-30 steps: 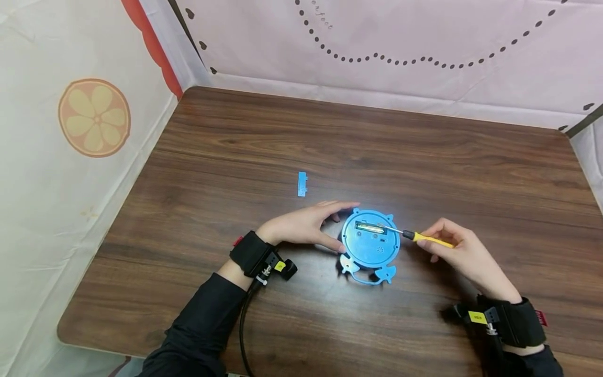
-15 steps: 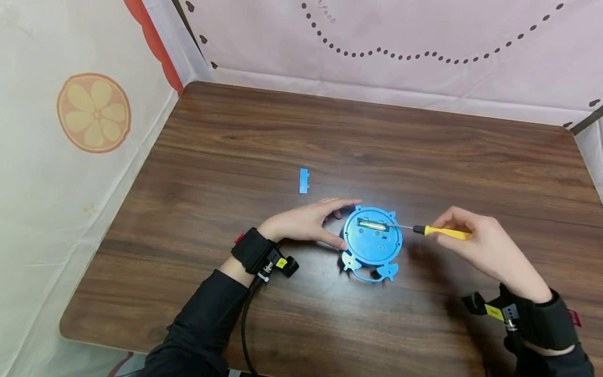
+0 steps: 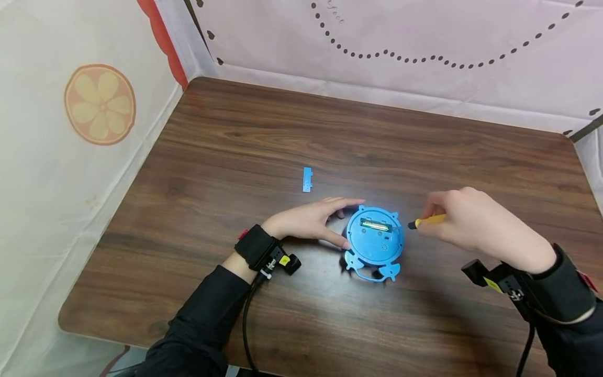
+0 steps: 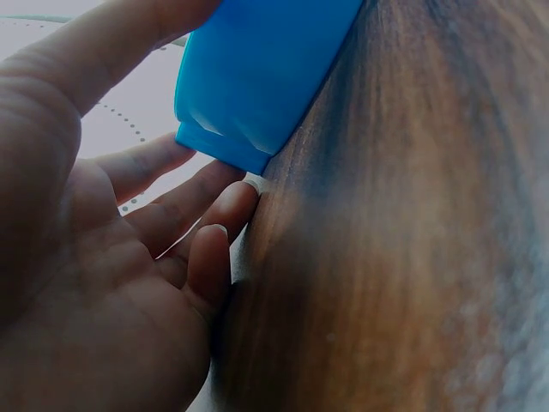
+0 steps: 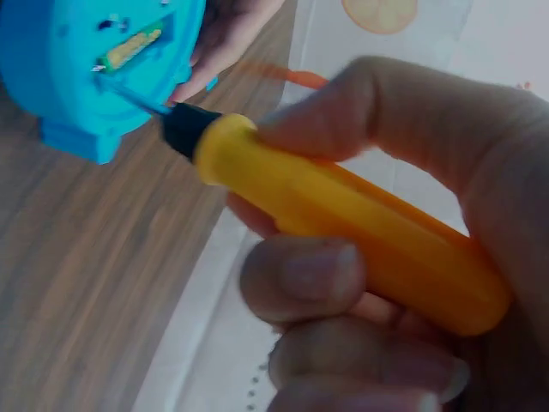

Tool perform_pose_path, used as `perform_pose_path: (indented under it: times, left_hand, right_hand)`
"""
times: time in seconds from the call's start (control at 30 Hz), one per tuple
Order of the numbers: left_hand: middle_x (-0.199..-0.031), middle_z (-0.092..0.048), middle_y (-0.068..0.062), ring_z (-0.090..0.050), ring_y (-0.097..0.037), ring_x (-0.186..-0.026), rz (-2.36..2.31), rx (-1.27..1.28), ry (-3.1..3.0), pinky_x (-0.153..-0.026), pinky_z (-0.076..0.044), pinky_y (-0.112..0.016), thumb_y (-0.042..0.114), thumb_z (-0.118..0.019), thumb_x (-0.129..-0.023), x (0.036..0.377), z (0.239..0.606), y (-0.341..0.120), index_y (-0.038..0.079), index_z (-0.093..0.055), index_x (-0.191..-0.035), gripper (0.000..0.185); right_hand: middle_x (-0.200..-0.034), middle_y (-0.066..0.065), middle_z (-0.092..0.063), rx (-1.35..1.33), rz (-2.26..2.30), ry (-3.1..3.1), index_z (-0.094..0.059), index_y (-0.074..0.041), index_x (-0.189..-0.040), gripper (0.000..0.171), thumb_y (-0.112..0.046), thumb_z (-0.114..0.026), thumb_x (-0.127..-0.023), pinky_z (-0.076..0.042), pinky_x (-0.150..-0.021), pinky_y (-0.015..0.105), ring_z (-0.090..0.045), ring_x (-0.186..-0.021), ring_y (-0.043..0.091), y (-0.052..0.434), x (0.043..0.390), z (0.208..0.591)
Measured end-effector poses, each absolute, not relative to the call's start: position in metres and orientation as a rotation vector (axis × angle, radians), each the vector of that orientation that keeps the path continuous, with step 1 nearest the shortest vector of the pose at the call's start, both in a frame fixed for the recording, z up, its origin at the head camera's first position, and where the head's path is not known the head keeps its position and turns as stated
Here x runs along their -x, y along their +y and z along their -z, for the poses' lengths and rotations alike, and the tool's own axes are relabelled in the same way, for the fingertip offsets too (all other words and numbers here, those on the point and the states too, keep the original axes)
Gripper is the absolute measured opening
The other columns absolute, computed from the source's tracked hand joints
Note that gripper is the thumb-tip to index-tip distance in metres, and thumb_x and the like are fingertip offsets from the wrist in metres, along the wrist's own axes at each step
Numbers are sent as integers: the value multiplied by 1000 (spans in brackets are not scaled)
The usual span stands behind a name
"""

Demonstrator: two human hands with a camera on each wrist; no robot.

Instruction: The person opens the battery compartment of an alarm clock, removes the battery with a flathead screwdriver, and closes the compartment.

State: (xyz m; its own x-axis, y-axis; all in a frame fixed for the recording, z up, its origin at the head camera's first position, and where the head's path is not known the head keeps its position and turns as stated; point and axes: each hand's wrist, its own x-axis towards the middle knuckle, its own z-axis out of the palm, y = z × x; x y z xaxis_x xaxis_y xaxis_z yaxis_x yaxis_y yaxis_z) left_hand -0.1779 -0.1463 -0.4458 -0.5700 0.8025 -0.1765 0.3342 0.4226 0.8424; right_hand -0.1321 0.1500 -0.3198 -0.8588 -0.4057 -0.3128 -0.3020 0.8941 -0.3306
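Blue round device (image 3: 372,247) — lying on the wood-grain worktop (image 3: 226,157), its back face up; two small shaped pieces (image 3: 389,271), joined by a thin curved bar, along its edge nearest the person. Battery (image 3: 375,225), green and gold, seated in an uncovered slot in the device's far half. Left hand (image 3: 306,222), to the left of the device: thumb and fingers spread apart, thumb touching the device's left rim, fingers at its far left edge. Right hand (image 3: 464,217), to the right of the device: fingers and thumb clamped on a screwdriver (image 5: 347,227) with yellow handle and black collar. Screwdriver's thin shaft points at the device's back, its tip by one end of the slot; whether it touches, cannot tell. Blue rectangular piece (image 3: 307,179) with small side tabs — on the worktop, beyond the device and to its left, well apart from it. Black wrist strap (image 3: 256,246) and black sleeve (image 3: 202,309), nearer the person and left of the device. White sheet (image 3: 42,209) printed with a fruit slice (image 3: 100,104), far to the device's left.
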Motion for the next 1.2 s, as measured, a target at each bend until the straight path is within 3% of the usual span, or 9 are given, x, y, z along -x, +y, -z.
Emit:
perform_pose_path:
  times: [0.33,0.67,1.2]
  left_hand:
    - [-157,-36,1,-45,-12,-128,-1069,-999,2071,-107,-39,-37,43,-80,-86,179,446,-130,29,-29,-159,91]
    - [-156,-36,0,-45,-13,-127,-1077,-1007,2054,-106,-39,-38,41,-80,-87,178,444,-131,28,-29,-160,90]
    - [-146,-42,3,-46,-9,-122,-1111,-984,2062,-100,-41,-34,40,-81,-86,176,443,-147,29,-28,-160,91]
  right_hand:
    - [-73,-5,-63,479,273,2623,-71,-10,-95,20,-29,-75,-89,-44,-55,33,-54,-60,12,146,136,314]
    - [-94,-1,-71,360,470,2626,-69,-14,-97,16,-29,-71,-93,-44,-61,34,-57,-71,14,170,124,326]
    - [-99,1,-71,265,748,2720,-68,-18,-96,11,-29,-70,-96,-40,-64,31,-55,-77,19,188,95,355]
